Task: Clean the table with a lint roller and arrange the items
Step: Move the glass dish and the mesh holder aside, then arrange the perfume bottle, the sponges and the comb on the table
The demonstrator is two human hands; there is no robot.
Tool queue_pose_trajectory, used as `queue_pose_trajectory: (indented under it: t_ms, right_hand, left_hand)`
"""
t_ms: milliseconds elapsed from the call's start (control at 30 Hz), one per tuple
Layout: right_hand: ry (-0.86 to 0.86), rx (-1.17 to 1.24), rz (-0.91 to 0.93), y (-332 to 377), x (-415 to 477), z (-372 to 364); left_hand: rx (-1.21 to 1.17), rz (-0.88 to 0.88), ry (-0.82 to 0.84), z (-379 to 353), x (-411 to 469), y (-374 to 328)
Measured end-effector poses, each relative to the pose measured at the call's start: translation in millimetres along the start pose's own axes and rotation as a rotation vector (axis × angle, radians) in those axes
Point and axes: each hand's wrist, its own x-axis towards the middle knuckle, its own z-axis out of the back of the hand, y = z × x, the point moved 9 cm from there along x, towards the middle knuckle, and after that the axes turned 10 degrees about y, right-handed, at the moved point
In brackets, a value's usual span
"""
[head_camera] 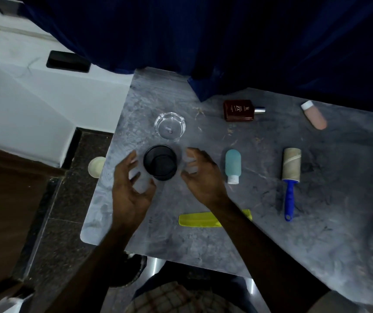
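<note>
On the grey marbled table, a black mesh cup stands upright between my two hands. My left hand is open just left of it, fingers curled, not touching it. My right hand is open just right of it. The lint roller, with a blue handle, lies at the right. A teal bottle lies beside my right hand. A yellow comb lies partly under my right forearm. A clear glass ashtray sits behind the cup.
A brown perfume bottle and a pink tube lie at the back of the table. Dark blue curtain hangs over the far edge. A black phone rests on the white ledge at left. Hairs and dust streak the tabletop.
</note>
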Motion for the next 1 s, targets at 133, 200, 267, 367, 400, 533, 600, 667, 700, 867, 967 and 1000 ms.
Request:
queue_pose_trajectory:
  t_ms: [133,200,267,367,400,533,600,667,700,867,967,1000]
  right_hand:
    - [-0.231,-0.362,-0.003,-28,-23,59]
    - [-0.213,-0.507,-0.080,-53,-27,73]
    - [-0.137,-0.521,-0.161,-76,-31,77]
    - [-0.090,-0.512,-0.169,-94,-38,79]
    - [-0.077,-0.505,-0.175,-97,-40,79]
    - [-0.014,-0.469,-0.197,-113,-60,77]
    - [-0.013,-0.443,-0.200,-118,-71,80]
    - [-0.014,-0.415,-0.189,-122,-77,85]
    - [-0.007,-0.411,-0.177,-122,-78,87]
    - [-0.190,-0.311,-0.123,-127,-73,146]
    - [-0.476,-0.145,-0.136,-158,-61,246]
    - [-0.495,-0.115,-0.167,-172,-51,277]
  left_hand:
    - [0.158,-0.230,0.118,-13,-2,-38]
    - [0.212,-0.240,0.205,-41,-2,-55]
    - [0.222,-0.239,0.309,-76,-2,-68]
    - [0.212,-0.259,0.431,-128,0,-80]
    - [0.214,-0.260,0.453,-140,2,-82]
    - [0.209,-0.262,0.474,-184,13,-97]
    - [0.185,-0.242,0.463,-199,17,-98]
    - [0.186,-0.230,0.451,-215,21,-95]
    - [0.185,-0.217,0.446,-223,22,-91]
    - [0.037,-0.023,0.444,-273,38,-78]
    - [-0.038,-0.004,0.465,-327,71,-92]
    - [-0.033,-0.003,0.472,-349,84,-96]
